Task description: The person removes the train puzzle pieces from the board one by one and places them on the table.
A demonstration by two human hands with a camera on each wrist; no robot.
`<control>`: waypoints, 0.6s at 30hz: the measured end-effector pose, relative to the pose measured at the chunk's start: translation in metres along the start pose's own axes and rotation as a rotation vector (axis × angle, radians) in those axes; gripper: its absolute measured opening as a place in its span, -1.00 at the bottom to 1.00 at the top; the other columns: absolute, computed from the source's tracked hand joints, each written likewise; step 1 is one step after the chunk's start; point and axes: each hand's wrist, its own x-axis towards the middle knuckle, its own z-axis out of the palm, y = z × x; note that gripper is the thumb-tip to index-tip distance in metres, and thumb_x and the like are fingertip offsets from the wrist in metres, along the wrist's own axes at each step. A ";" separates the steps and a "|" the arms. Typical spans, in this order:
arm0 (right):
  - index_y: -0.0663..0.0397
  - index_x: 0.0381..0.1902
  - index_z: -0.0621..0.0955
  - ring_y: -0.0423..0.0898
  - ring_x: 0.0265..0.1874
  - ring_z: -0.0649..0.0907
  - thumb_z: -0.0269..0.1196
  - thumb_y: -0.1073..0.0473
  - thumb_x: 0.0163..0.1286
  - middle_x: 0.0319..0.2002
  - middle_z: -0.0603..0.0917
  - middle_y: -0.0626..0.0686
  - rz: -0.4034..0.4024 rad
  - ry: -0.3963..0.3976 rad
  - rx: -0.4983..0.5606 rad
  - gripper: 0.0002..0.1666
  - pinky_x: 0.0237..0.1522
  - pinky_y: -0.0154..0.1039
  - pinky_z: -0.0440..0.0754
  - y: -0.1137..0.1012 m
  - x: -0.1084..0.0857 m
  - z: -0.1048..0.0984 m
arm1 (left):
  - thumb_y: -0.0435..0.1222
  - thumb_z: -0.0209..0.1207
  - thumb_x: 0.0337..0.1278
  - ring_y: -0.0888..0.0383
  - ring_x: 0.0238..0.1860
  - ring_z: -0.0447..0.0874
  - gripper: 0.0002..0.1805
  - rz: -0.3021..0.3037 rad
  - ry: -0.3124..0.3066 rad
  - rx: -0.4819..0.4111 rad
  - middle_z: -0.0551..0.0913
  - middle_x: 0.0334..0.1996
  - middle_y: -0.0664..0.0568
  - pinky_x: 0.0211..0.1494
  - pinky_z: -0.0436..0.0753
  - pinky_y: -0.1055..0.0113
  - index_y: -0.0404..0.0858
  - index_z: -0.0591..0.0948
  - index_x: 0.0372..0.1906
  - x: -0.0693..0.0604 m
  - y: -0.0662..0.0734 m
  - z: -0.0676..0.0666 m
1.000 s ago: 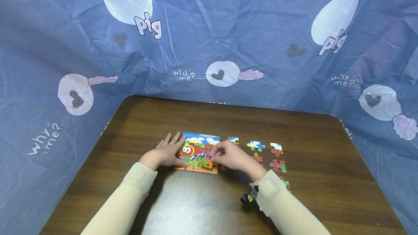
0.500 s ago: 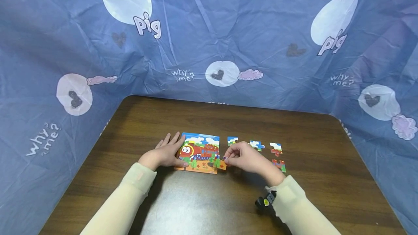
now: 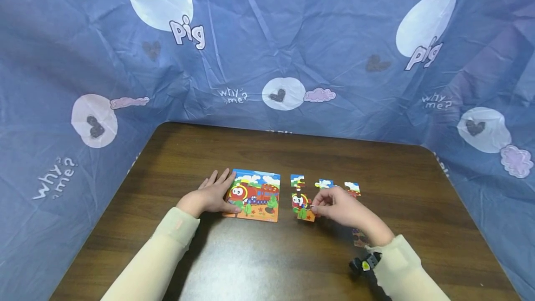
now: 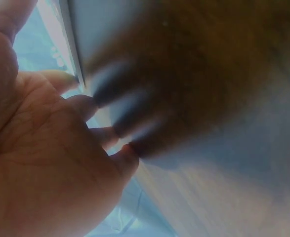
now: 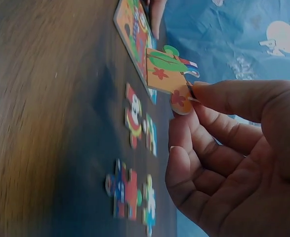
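Note:
My left hand point(image 3: 209, 197) lies with fingers spread along the left side of a picture board point(image 3: 266, 185), its thumb on the board's lower part. A red train with a face is printed on the board. In the left wrist view the hand point(image 4: 56, 143) has its fingers extended toward a straight edge. Just right of the board, my right hand point(image 3: 342, 206) pinches an orange jigsaw piece point(image 5: 159, 74) with a green plant and red flowers, between thumb and fingers. The piece is raised, near a train-face piece point(image 3: 299, 200) on the table.
More jigsaw pieces lie in spaced rows to the right: a cloud piece point(image 3: 325, 183), a top-right piece point(image 3: 352, 188), a top-left piece point(image 3: 297, 180) and a lower-right one point(image 3: 358, 237). My right hand hides others. A blue patterned cloth point(image 3: 267, 50) hangs behind the wooden table point(image 3: 234, 147).
My right hand has moved right, carrying the orange jigsaw piece from over the board to beside the train-face piece. The left hand stays on the board.

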 end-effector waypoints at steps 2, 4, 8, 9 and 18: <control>0.09 -0.32 0.71 -0.03 -0.42 0.61 0.32 0.21 0.45 -0.41 0.70 0.00 0.015 -0.002 -0.005 -0.88 -0.42 -0.17 0.53 0.003 -0.005 -0.004 | 0.22 0.38 0.09 -0.36 0.55 -0.34 0.26 -0.003 0.002 0.005 -0.19 0.62 -0.26 0.49 -0.15 -0.26 -0.26 -0.08 0.65 0.000 0.000 0.000; 0.09 -0.32 0.71 -0.01 -0.40 0.63 0.31 0.21 0.46 -0.40 0.71 -0.01 0.034 -0.003 -0.009 -0.87 -0.42 -0.17 0.53 0.006 -0.009 -0.008 | 0.22 0.38 0.09 -0.35 0.56 -0.34 0.27 -0.007 0.004 0.008 -0.20 0.62 -0.26 0.48 -0.15 -0.27 -0.26 -0.08 0.65 0.001 -0.001 0.000; 0.12 -0.32 0.70 0.03 -0.38 0.64 0.30 0.21 0.47 -0.38 0.71 0.00 0.059 -0.008 -0.013 -0.86 -0.41 -0.15 0.55 0.012 -0.017 -0.015 | 0.24 0.38 0.08 -0.37 0.55 -0.36 0.26 -0.016 0.004 0.006 -0.23 0.62 -0.27 0.47 -0.18 -0.30 -0.21 -0.06 0.66 0.000 -0.002 0.000; 0.13 -0.32 0.70 0.02 -0.38 0.63 0.30 0.21 0.47 -0.38 0.71 0.01 0.064 -0.010 -0.012 -0.85 -0.41 -0.15 0.55 0.013 -0.019 -0.017 | 0.24 0.38 0.08 -0.37 0.55 -0.37 0.25 -0.021 0.004 0.002 -0.24 0.61 -0.27 0.47 -0.19 -0.31 -0.20 -0.06 0.66 0.000 -0.002 0.000; 0.19 -0.32 0.68 0.06 -0.44 0.60 0.28 0.26 0.47 -0.43 0.69 0.05 0.057 -0.039 0.019 -0.85 -0.41 -0.19 0.56 0.026 -0.031 -0.026 | 0.29 0.36 0.05 -0.39 0.54 -0.40 0.25 -0.052 0.003 0.009 -0.26 0.62 -0.25 0.44 -0.23 -0.36 -0.11 -0.05 0.67 0.000 -0.004 0.001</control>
